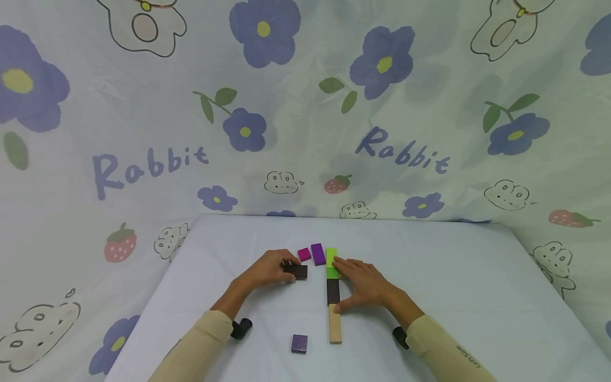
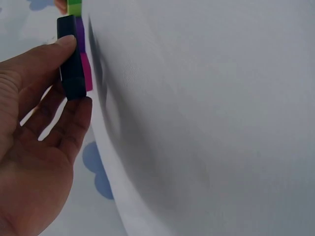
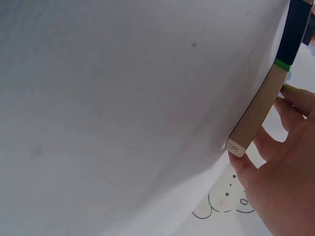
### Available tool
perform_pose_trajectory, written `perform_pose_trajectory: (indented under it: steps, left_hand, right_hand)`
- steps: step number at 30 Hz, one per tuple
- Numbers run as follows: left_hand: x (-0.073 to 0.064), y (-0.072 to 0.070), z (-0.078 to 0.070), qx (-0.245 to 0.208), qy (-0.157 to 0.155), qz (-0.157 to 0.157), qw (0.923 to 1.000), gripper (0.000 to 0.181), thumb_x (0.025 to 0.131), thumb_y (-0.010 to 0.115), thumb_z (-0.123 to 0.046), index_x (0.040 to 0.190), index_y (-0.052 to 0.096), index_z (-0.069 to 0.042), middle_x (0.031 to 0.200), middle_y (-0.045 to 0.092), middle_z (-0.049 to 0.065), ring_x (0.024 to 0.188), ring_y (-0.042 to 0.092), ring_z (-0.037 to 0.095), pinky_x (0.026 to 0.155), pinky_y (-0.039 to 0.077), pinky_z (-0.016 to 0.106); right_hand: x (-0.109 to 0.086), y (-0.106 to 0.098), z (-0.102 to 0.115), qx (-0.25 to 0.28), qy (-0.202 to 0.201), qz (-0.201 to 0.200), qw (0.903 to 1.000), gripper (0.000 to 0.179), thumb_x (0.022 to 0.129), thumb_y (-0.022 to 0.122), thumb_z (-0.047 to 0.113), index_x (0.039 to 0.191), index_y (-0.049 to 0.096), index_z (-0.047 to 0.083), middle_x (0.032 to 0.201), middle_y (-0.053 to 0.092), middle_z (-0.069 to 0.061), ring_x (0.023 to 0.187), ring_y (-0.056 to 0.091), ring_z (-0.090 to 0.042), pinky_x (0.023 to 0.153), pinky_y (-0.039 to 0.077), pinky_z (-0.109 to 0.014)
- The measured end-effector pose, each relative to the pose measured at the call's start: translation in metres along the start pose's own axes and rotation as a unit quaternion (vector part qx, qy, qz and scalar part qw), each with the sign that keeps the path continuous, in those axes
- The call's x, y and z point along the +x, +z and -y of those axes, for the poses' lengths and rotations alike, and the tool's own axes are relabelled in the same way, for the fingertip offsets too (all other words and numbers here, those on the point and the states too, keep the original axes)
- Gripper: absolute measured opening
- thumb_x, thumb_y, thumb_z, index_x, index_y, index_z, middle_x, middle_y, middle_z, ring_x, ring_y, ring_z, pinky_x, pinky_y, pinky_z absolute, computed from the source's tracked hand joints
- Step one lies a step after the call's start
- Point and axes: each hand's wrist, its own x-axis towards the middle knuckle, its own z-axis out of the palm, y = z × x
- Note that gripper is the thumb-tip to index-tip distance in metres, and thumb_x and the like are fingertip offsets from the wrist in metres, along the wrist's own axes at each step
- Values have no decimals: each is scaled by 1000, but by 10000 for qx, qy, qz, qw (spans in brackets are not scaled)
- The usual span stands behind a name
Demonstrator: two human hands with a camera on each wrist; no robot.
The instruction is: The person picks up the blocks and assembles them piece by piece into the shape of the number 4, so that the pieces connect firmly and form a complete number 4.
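My left hand [image 1: 268,269] pinches a black block [image 1: 298,271] between thumb and fingers, close over the white table. In the left wrist view the thumb lies on the face of this black block [image 2: 72,73] and fingertips are at its lower end. To the right, a line of blocks runs toward me: a light green block [image 1: 331,254], a green block [image 1: 332,273], a black block [image 1: 333,292] and a plain wooden block [image 1: 335,326]. My right hand [image 1: 369,284] is spread beside this line, fingertips touching the green end and thumb on the wooden block.
A magenta block [image 1: 304,254] and a purple block [image 1: 318,254] lie just beyond my left hand. Nearer me is a dark purple square block [image 1: 299,344]. Behind the white table [image 1: 429,254] hangs a curtain [image 1: 296,122] printed with flowers and rabbits.
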Motion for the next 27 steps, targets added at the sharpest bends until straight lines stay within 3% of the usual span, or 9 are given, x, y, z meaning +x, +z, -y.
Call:
perform_pose_trajectory:
  steps: [5,19,27]
  left_hand:
    - [4,4,-7,-21,-28,59,10000,35,81,85,-9,115,74,-10,109,67,2,98,59,18,89,53,39]
    - [16,13,-18,132,377,278,9988,36,82,85,-11,116,73,-9,113,68,5,101,60,20,93,52,42]
    - [22,18,-24,64,419,307,9986,35,81,85,-11,114,73,-8,104,67,2,96,59,18,89,52,40]
  right_hand:
    - [0,0,0,-50,37,-8,10000,115,68,79,73,158,36,17,163,32,-1,146,32,-34,113,29,-62]
    - [0,-1,1,-46,68,34,10000,116,68,79,74,159,35,16,164,31,-1,147,31,-33,114,28,-61]
    - [1,-1,-1,-10,19,8,10000,116,67,78,75,159,35,17,164,31,0,147,31,-33,114,28,-61]
